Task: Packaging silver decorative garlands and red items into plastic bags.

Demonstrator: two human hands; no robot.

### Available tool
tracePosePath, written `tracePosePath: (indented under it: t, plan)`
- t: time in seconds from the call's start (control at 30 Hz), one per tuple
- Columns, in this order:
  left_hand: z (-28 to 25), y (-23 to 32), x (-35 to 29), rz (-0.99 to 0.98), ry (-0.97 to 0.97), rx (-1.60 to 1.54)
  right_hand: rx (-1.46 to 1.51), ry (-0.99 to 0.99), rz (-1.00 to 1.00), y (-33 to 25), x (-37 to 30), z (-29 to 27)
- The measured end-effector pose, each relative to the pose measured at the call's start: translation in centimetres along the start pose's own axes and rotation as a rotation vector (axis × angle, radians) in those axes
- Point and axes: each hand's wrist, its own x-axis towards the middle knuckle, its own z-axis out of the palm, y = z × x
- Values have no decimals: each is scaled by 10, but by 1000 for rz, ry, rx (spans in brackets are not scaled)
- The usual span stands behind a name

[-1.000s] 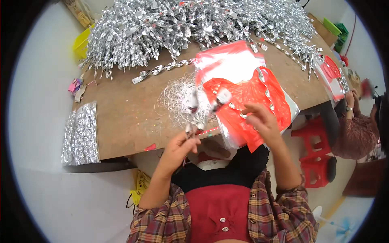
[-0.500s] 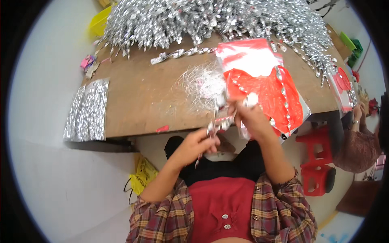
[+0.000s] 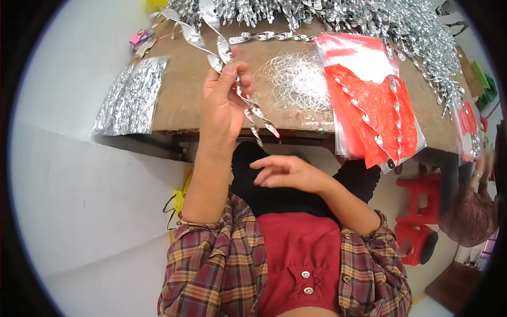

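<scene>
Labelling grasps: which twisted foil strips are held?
The twisted foil strips in the left hand; the others lie on the table or red plastic bag.

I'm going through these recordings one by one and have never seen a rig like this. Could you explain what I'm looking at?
There is no machine here: a person works with two bare hands. The view comes from a wide fisheye camera worn on the head, looking down, so straight edges bend near the rim.

The left hand is raised, with twisted silver strips in its grip. The right hand is open over the lap and looks empty.

On the brown table are a large silver pile at the far side, a flat silver bundle at the left, a tangle of white cord and a red plastic sheet with more strips on it. Another person sits at the right.
</scene>
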Motion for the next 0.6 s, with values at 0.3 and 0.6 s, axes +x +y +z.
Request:
tracePosePath:
  t: [0.3,0.6]
  plan:
    - [-34,21,-30,81,120,229,-818,392,106,152,11,-75]
    - [-39,25,-45,70,198,325,-1001,460,118,168,42,-80]
